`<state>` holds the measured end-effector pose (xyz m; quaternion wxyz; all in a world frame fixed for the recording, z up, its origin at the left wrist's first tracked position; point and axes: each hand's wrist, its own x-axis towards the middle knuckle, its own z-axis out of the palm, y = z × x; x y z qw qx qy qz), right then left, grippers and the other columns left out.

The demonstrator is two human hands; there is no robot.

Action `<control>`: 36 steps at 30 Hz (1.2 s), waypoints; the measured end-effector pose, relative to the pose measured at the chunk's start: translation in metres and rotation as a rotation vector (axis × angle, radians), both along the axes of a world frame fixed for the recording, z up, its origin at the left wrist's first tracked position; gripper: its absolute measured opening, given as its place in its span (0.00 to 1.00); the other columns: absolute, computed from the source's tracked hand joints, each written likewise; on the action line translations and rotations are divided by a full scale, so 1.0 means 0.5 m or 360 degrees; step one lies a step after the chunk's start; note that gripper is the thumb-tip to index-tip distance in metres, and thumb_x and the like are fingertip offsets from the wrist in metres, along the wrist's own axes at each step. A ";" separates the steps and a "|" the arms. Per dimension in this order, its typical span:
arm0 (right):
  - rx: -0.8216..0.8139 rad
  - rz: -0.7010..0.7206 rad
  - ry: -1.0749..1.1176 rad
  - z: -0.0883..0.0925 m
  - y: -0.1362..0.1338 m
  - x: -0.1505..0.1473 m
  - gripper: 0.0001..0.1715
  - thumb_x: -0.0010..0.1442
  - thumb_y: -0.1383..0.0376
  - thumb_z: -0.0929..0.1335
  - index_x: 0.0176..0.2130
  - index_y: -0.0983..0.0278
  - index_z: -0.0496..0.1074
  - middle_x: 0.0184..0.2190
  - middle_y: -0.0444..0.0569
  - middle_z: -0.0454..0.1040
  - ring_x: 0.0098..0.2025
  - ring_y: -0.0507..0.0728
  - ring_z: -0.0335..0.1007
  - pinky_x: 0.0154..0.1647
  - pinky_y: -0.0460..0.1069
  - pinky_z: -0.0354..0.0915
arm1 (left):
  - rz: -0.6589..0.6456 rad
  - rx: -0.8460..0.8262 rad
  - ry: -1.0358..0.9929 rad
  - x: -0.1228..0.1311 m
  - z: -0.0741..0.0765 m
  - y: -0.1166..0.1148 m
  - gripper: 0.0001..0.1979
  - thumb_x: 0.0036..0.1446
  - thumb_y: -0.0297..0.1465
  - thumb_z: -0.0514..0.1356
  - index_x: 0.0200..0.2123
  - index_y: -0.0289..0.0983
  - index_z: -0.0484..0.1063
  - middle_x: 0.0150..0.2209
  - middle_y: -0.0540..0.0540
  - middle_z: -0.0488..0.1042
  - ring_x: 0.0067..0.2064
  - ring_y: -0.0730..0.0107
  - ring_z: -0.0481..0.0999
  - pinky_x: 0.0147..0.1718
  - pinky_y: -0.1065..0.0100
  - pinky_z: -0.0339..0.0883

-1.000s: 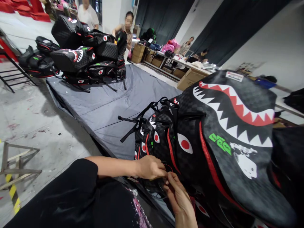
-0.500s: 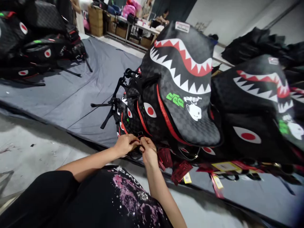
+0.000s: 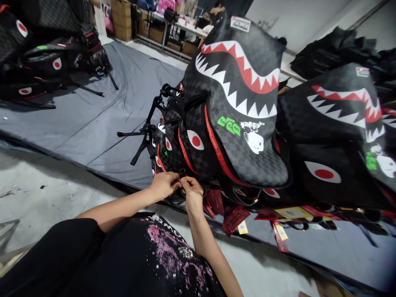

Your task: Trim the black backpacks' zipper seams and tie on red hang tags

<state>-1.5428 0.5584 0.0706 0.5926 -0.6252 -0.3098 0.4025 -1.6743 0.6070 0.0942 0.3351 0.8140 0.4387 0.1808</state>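
Observation:
Just left of centre, my left hand [image 3: 164,184] is closed in a pinch beside my right hand [image 3: 192,193], whose fingers are also pinched together. Their fingertips meet at the lower edge of a stack of black checkered bags, near a small black buckle [image 3: 182,172]. What lies between the fingertips is too small to make out. Right above the hands is a black bag [image 3: 198,154] with a red zip and a red-and-white eye. Over it leans a larger backpack [image 3: 244,95] with a shark-mouth print. Dark red tags [image 3: 235,220] hang right of my right hand.
More shark-print bags [image 3: 334,123] stand on the right. Another pile of black bags [image 3: 55,53] lies at the far left on the grey sheet [image 3: 123,95]. Loose straps [image 3: 145,132] stick out left of the stack. Behind are a worktable [image 3: 188,29] and a person [image 3: 216,14].
The view has shifted slightly, with the background sitting higher in the picture. Both hands stay pinched at the same spot, and the small black buckle shows more clearly above the fingertips.

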 end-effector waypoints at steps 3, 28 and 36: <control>0.0041 -0.0044 -0.0102 -0.007 0.000 -0.002 0.14 0.46 0.57 0.73 0.29 0.64 0.72 0.27 0.43 0.72 0.30 0.53 0.67 0.36 0.49 0.64 | 0.0032 0.0023 0.0062 0.006 0.002 0.002 0.06 0.58 0.34 0.59 0.36 0.39 0.73 0.34 0.48 0.78 0.37 0.63 0.77 0.32 0.68 0.61; 0.0075 -0.0084 -0.0325 -0.006 -0.002 -0.007 0.14 0.52 0.54 0.71 0.29 0.63 0.73 0.26 0.44 0.74 0.30 0.55 0.68 0.36 0.49 0.64 | -0.0009 -0.0076 -0.0082 0.001 0.014 -0.003 0.08 0.58 0.29 0.54 0.37 0.40 0.74 0.33 0.49 0.79 0.36 0.66 0.77 0.31 0.70 0.59; 0.0054 -0.0093 -0.0352 0.001 -0.009 0.011 0.17 0.50 0.52 0.72 0.28 0.64 0.75 0.26 0.45 0.75 0.31 0.56 0.68 0.37 0.50 0.62 | -0.0054 0.0013 -0.0052 0.014 0.017 -0.006 0.07 0.57 0.29 0.55 0.37 0.40 0.73 0.32 0.50 0.79 0.34 0.68 0.77 0.30 0.71 0.59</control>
